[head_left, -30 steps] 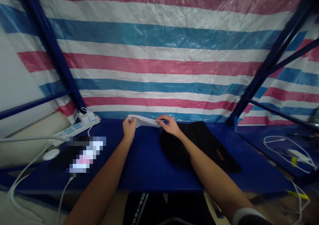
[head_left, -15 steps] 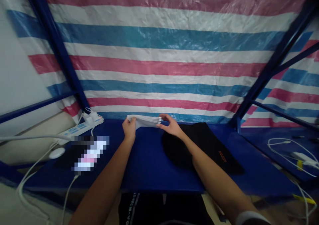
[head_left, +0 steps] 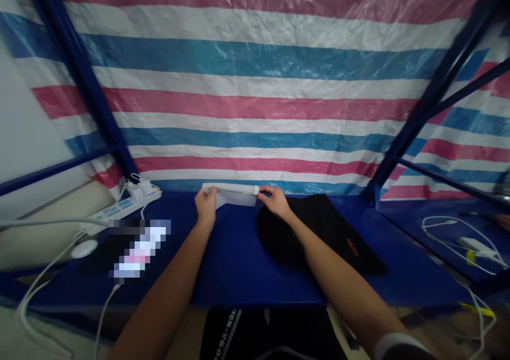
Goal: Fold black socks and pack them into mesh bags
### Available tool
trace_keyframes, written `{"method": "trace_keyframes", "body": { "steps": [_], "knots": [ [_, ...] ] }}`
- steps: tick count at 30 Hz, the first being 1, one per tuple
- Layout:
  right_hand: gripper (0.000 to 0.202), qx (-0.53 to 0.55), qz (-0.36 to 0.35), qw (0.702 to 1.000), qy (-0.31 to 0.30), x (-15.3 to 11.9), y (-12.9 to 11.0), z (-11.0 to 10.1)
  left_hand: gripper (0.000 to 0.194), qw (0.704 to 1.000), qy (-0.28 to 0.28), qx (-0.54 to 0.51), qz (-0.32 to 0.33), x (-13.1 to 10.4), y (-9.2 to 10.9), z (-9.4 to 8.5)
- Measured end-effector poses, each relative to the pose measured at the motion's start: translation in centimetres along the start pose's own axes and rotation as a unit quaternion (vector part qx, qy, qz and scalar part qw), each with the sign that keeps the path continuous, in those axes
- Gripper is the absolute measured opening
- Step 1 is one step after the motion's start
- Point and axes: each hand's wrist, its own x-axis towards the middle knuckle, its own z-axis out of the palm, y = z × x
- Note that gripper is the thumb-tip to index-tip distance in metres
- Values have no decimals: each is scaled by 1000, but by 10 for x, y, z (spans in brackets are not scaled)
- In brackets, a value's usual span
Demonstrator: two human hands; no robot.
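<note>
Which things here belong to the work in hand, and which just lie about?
In hand:
- white pleated material, between left hand and right hand

Apparently just lying about:
- black cloth
- power strip
- round white object
- white cable
- blurred bright item

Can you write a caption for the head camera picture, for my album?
Two hands hold up pleated white material above a blue table.

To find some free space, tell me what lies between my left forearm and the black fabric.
Bare blue tabletop between your left forearm and the black fabric; the head view shows it.
</note>
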Motion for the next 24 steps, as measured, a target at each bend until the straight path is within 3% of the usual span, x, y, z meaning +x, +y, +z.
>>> {"method": "trace_keyframes", "body": {
  "steps": [7, 12, 17, 20, 24],
  "knots": [
    [29, 9, 15, 1000, 14, -1, -10, 0, 21, 1000, -6, 23, 13, -2, 8, -2],
    [43, 78, 67, 993, 50, 2, -14, 0, 30, 990, -98, 15, 100, -1, 16, -9],
    [52, 100, 85, 989, 66, 4, -11, -1, 41, 988, -135, 38, 56, 9, 12, -14],
    [48, 91, 74, 991, 68, 4, -12, -2, 36, 987, -142, 31, 66, 13, 7, -14],
    [38, 34, 29, 998, 40, 1, -13, -1, 44, 987, -135, 24, 84, 11, 3, -14]
  ]
}}
